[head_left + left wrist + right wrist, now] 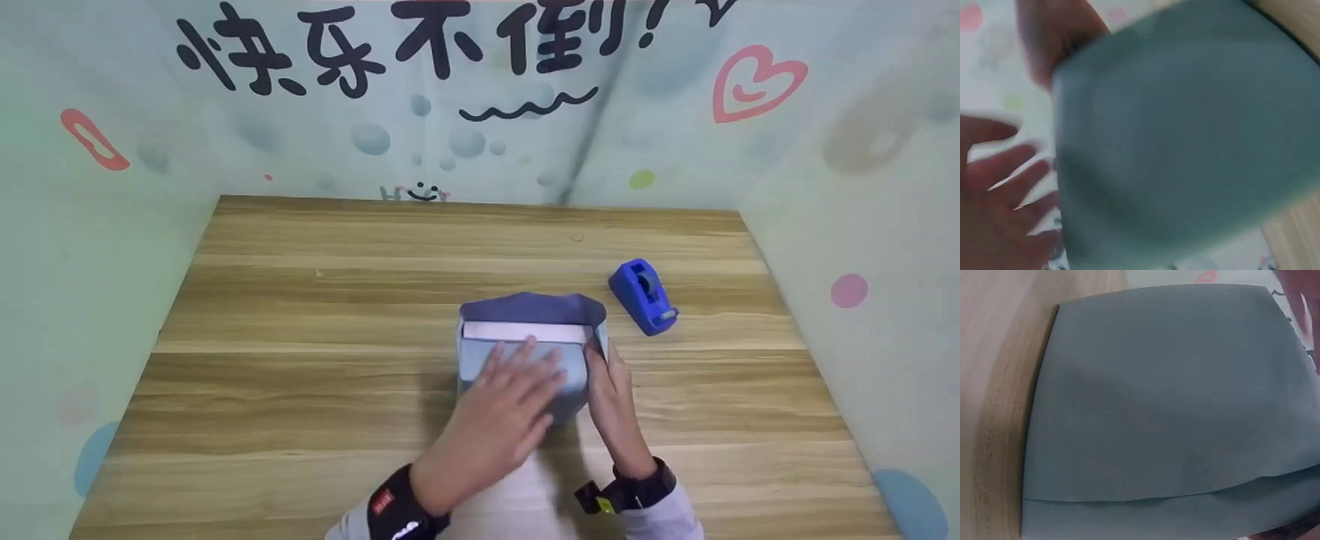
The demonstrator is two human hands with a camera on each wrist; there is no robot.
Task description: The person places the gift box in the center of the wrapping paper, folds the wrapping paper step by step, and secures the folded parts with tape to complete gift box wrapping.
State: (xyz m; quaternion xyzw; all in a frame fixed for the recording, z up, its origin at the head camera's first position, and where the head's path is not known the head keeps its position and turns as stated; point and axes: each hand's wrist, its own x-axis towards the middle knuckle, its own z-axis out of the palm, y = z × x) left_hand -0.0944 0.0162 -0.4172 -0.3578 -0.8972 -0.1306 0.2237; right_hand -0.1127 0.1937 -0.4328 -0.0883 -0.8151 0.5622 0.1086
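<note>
A box wrapped in blue-grey paper (480, 360) stands on the table in the head view. A white strip (525, 331) shows below its raised back flap (532, 306), inside the paper. My left hand (506, 409) lies over the folded front flap, fingers spread and fairly straight, slightly blurred. Along the box's right side rests my right hand (616, 409), its fingers pointing away from me; some of them are hidden. The left wrist view shows the spread left fingers (1010, 174) by the box's edge. In the right wrist view, the paper's front face (1174, 394) has a crease low down.
A blue tape dispenser (645, 296) sits on the wooden table (300, 360), behind and right of the box. A printed cloth backdrop (480, 142) closes off the back and both sides.
</note>
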